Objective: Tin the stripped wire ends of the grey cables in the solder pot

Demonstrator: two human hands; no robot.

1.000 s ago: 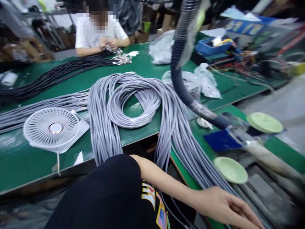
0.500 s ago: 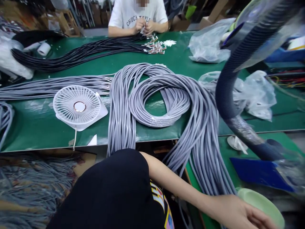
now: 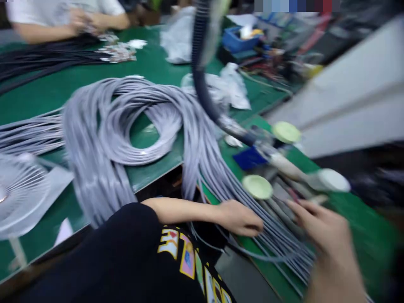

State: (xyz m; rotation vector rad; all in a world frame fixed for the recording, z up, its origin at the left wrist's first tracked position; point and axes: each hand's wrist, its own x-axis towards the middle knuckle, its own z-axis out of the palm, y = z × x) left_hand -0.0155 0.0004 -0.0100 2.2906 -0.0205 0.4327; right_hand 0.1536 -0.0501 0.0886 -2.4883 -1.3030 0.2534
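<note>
A thick bundle of grey cables lies coiled on the green table and runs down to the lower right. My left hand rests on the cables at the table's near edge, its fingers curled over them. To the right, my right hand reaches toward the same strands with fingers stretched out, holding nothing. A light green dish sits just above both hands. The whole view is smeared by motion.
A white desk fan stands at the left edge. A dark corrugated hose arches over the table down to a blue pad and a second green dish. Plastic bags lie behind. A co-worker's hands handle black cables.
The view has swung right and down. My left hand drew back onto the grey cables near the green dish, and my right hand came into view from the lower right.
</note>
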